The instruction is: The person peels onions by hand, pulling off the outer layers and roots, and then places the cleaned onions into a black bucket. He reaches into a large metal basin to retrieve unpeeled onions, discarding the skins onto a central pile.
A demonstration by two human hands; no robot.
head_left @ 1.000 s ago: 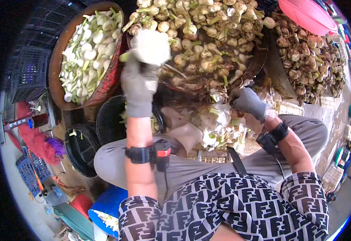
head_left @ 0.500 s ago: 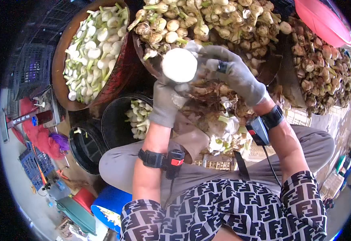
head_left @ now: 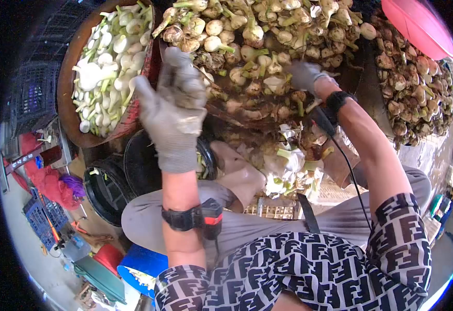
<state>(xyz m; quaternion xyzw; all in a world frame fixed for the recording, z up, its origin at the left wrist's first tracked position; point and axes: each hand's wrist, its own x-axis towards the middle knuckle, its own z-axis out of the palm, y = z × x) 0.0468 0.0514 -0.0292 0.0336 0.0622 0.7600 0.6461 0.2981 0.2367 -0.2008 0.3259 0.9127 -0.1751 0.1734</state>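
Reading the view as a dial, with 12 o'clock straight ahead of the wearer, the gloved left hand (head_left: 172,116) is raised at about 11. Its fingers (head_left: 180,65) are spread wide, the thumb standing off from the rest, and nothing shows in their grasp. Just beyond it at 10 sits a tub (head_left: 66,85) with a rusty, reddish rim, filled with peeled garlic (head_left: 125,62); one very bright white bulb (head_left: 90,76) lies on the near-left part of that load. The tub's near-right edge passes close to the left thumb, so the room between hand and rim is narrow.

The gloved right hand (head_left: 307,76) is stretched out to between 1 and 2, over a heap of unpeeled garlic (head_left: 252,33). It is blurred, and I cannot tell how far its fingers are opened or whether they have hold of a bulb. Between the two hands there is open air above the heap's nearer bulbs.

A second heap, of darker garlic (head_left: 413,78), lies at 2, with the edge of a pink basin (head_left: 421,26) overhanging its far side. Toward 9 a black bucket (head_left: 141,160) stands below the left wrist, near the wearer's knee (head_left: 146,207). Loose peelings (head_left: 289,171) lie toward 4, between the legs.
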